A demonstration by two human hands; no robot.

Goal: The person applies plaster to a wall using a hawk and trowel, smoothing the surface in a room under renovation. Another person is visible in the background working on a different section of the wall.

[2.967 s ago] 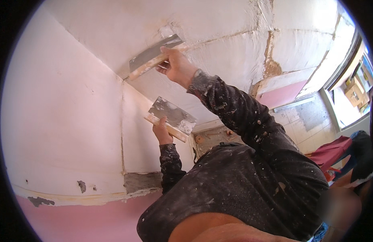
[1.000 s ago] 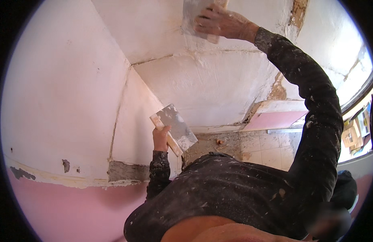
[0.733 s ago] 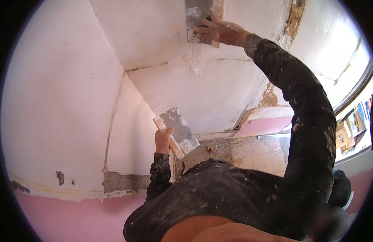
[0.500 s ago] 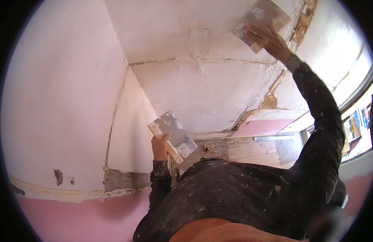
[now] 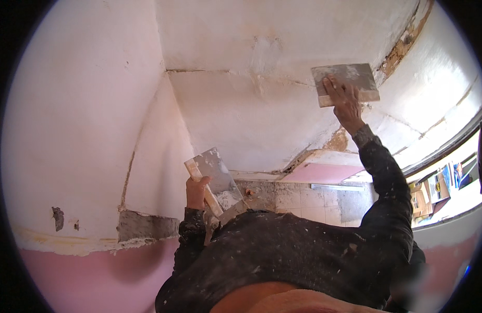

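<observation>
My right hand (image 5: 348, 108) is raised and grips a wide metal putty knife (image 5: 354, 74) by its pale handle strip, fingers spread over the blade. This blade lies against the white plastered wall (image 5: 241, 115), across a rough seam beside a brown broken strip (image 5: 405, 47). Lower and to the left, my left hand (image 5: 195, 192) is closed round the wooden handle of a second wide putty knife (image 5: 212, 161). White paste (image 5: 228, 198) sits on the lower part of that blade, which is held in front of the wall, near my body.
A white wall (image 5: 79, 130) with a pink lower band (image 5: 95, 266) stands at left, with a bare grey patch (image 5: 147, 227). Pale floor tiles (image 5: 303, 198) show below. At right is an opening with cardboard boxes (image 5: 431, 190) beyond it.
My right hand has brought its putty knife down the wall, and the blade has turned to lie nearly level. The left hand still holds its putty knife in much the same pose.
</observation>
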